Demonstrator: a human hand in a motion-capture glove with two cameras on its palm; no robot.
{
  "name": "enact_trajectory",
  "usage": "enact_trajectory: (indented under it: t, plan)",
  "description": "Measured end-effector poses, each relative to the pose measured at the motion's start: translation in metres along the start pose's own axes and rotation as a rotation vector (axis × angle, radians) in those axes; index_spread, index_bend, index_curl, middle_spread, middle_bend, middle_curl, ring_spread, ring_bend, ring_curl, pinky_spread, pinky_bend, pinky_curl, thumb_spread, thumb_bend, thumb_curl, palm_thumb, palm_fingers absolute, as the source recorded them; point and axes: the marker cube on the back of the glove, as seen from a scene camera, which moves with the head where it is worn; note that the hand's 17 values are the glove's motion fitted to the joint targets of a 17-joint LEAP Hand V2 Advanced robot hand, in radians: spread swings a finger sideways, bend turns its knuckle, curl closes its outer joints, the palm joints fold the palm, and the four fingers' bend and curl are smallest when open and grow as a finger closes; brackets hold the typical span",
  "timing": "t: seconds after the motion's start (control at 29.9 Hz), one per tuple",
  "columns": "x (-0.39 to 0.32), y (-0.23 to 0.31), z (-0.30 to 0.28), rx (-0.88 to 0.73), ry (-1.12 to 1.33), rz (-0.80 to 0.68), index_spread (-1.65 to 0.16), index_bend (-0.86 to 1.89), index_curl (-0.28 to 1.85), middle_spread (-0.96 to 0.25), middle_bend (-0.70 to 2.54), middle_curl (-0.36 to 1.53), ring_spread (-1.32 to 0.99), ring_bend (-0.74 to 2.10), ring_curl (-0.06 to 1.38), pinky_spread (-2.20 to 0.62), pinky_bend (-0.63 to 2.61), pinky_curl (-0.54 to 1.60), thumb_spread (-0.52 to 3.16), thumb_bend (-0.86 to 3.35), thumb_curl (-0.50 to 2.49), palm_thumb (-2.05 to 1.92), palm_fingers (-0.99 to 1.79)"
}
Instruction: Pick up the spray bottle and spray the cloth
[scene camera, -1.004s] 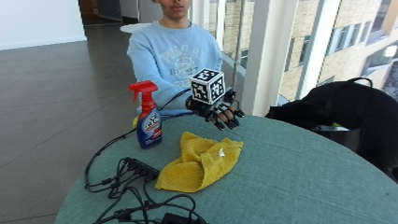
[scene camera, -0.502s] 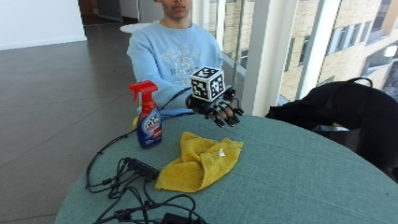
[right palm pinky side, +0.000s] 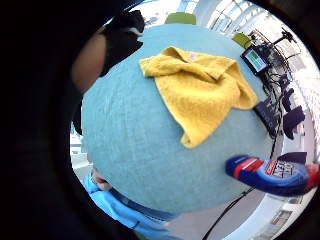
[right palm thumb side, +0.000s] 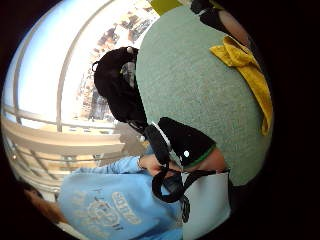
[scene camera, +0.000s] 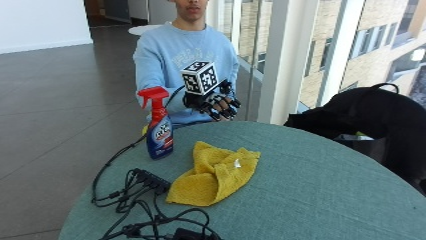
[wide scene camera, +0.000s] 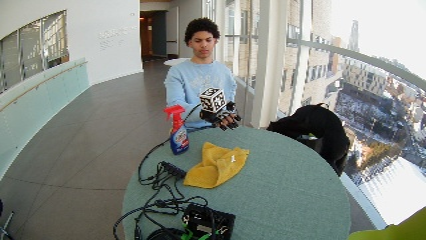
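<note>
A blue spray bottle (scene camera: 159, 131) with a red trigger head stands upright near the left edge of the round teal table (scene camera: 319, 190). To its right a crumpled yellow cloth (scene camera: 214, 173) lies on the table. My gloved right hand (scene camera: 218, 105) hangs in the air over the table's far edge, behind the cloth and to the right of the bottle. Its fingers droop loosely curled and hold nothing. In the little finger side palm view the cloth (right palm pinky side: 200, 90) and the bottle (right palm pinky side: 272, 174) lie below the palm, apart from it. The wide view shows the same bottle (wide scene camera: 178, 131) and cloth (wide scene camera: 217, 164).
Black cables and a power strip (scene camera: 150, 182) sprawl over the near left of the table, in front of the bottle. A black box (wide scene camera: 208, 220) sits at the front edge. A black bag (scene camera: 373, 120) stands beyond the right rim.
My right hand has risen a little and shifted toward the bottle's side. Bottle and cloth have not moved.
</note>
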Motion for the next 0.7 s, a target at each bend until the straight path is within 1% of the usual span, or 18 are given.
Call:
enact_trajectory:
  t: [0.17,0.27,0.37,0.5,0.6,0.7]
  plan:
    - [0.003,0.039,-0.013,0.047,-0.007,0.016,-0.41,0.16,0.27,-0.06,0.33,0.32,0.03,0.21,0.23,0.23,0.24,0.28,1.07,0.02,0.22,0.50,0.52]
    - [0.006,0.068,-0.021,0.103,-0.030,0.039,-0.41,0.15,0.27,-0.06,0.32,0.33,0.03,0.20,0.23,0.23,0.23,0.28,1.07,0.00,0.23,0.50,0.52]
    - [0.015,0.094,-0.031,0.193,-0.086,0.084,-0.41,0.15,0.27,-0.06,0.32,0.33,0.03,0.20,0.24,0.23,0.22,0.29,1.07,-0.02,0.23,0.49,0.52]
    - [0.033,0.121,-0.044,0.330,-0.176,0.171,-0.40,0.08,0.25,-0.06,0.32,0.34,0.04,0.23,0.26,0.23,0.25,0.31,1.04,-0.03,0.23,0.47,0.47]
    - [0.045,0.130,-0.051,0.452,-0.252,0.250,-0.40,0.07,0.23,-0.05,0.31,0.35,0.04,0.26,0.27,0.23,0.28,0.32,1.03,-0.04,0.24,0.44,0.44]
    - [0.060,0.133,-0.055,0.554,-0.307,0.295,-0.40,0.06,0.21,-0.04,0.31,0.35,0.04,0.27,0.28,0.23,0.31,0.33,1.01,-0.04,0.24,0.42,0.41]
